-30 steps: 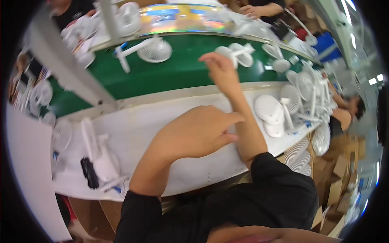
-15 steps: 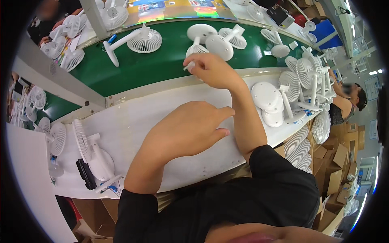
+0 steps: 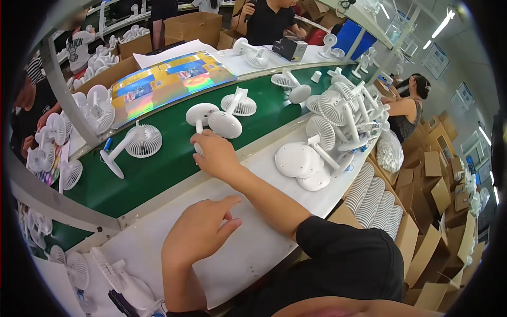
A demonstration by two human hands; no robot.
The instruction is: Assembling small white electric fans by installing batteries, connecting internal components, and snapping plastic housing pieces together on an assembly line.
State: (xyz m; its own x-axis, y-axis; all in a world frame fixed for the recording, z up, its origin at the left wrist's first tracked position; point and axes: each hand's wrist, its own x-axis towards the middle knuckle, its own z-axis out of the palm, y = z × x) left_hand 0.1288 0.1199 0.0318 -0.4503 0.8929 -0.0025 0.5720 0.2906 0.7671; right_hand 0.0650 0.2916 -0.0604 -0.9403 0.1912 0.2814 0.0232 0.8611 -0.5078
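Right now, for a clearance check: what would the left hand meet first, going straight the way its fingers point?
The left hand would probably meet the right forearm, though depth is unclear and it might pass underneath.

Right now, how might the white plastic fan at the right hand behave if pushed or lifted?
The white plastic fan with a round base is probably stiff: its base and stem look moulded. It may be light, given the slatted head partly hidden by the right hand. Pushed, it might pivot, since base and head are rounded.
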